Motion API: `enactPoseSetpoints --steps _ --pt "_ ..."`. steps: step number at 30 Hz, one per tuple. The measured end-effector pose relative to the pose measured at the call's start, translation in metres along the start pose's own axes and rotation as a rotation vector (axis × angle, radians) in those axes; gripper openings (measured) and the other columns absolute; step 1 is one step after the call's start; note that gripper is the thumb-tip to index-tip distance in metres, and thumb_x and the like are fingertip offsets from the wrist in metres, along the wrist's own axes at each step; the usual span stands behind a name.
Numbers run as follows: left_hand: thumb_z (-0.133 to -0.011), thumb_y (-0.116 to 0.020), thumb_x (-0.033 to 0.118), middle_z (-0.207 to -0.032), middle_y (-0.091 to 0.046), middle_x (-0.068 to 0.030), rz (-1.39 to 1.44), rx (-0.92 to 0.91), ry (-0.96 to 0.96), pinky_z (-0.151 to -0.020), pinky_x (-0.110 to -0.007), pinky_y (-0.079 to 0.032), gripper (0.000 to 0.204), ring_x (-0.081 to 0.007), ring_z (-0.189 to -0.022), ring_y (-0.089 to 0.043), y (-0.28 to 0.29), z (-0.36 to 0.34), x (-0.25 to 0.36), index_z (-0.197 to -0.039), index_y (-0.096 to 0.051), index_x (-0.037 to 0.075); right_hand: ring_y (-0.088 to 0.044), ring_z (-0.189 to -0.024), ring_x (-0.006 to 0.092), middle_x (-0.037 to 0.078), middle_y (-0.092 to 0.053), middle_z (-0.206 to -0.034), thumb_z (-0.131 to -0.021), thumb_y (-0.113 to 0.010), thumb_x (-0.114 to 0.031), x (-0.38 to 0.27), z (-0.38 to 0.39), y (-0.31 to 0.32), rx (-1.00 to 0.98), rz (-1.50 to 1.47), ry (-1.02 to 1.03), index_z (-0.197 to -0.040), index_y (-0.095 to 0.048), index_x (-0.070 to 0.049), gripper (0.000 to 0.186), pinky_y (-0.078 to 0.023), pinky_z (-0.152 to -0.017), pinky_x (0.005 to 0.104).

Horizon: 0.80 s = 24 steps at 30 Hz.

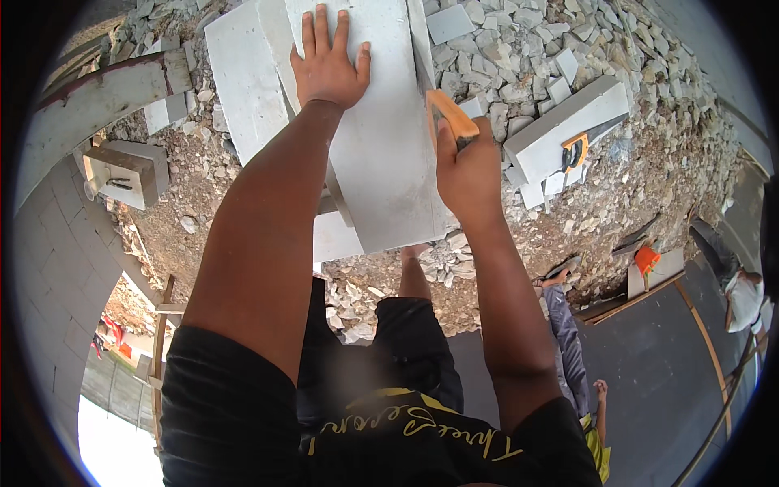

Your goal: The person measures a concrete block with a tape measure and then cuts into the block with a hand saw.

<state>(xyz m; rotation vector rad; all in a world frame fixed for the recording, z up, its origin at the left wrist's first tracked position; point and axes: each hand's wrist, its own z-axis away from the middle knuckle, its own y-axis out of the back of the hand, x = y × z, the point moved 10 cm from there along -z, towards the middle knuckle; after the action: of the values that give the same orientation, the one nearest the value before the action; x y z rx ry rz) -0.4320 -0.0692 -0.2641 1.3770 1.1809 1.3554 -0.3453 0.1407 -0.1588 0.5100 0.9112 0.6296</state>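
A long light-grey lightweight concrete block (389, 166) lies in front of me, on top of other pale blocks. My left hand (330, 71) rests flat on its upper face with the fingers spread. My right hand (472, 170) is closed round the orange handle of a handsaw (451, 114) at the block's right side. The saw's blade is seen nearly edge-on along that side, so I cannot tell how deep it sits. Another pale slab (243, 77) lies to the left, partly hidden by my left forearm.
Broken block rubble (503, 61) covers the ground at the far right. There a second handsaw (576, 152) with an orange and black handle leans on a grey block (560, 134). A box-like container (122, 178) stands at left. Other people (568, 325) are at the right.
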Motion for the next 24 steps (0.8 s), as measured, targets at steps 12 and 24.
enactPoseSetpoints --steps 12,24 --pt "-0.097 -0.045 0.043 -0.165 -0.017 -0.0221 -0.081 -0.187 0.046 -0.115 -0.062 -0.025 0.070 -0.0396 -0.152 -0.014 0.008 0.006 -0.025 -0.155 -0.033 0.005 -0.061 -0.055 0.0267 0.014 -0.056 -0.062 -0.099 -0.061 -0.016 0.034 0.134 0.015 0.021 -0.108 0.014 -0.099 -0.047 0.002 0.024 -0.046 -0.050 0.0360" --pt "-0.096 -0.048 0.040 -0.165 -0.017 -0.0218 -0.050 -0.129 0.046 -0.113 -0.061 -0.027 0.069 -0.0389 -0.153 -0.014 0.006 0.006 -0.023 -0.154 -0.034 0.005 -0.059 -0.054 0.0168 0.008 -0.055 -0.062 -0.098 -0.062 -0.010 0.060 0.192 0.018 0.053 -0.140 0.030 -0.094 -0.047 0.001 0.019 -0.043 -0.051 0.0312"
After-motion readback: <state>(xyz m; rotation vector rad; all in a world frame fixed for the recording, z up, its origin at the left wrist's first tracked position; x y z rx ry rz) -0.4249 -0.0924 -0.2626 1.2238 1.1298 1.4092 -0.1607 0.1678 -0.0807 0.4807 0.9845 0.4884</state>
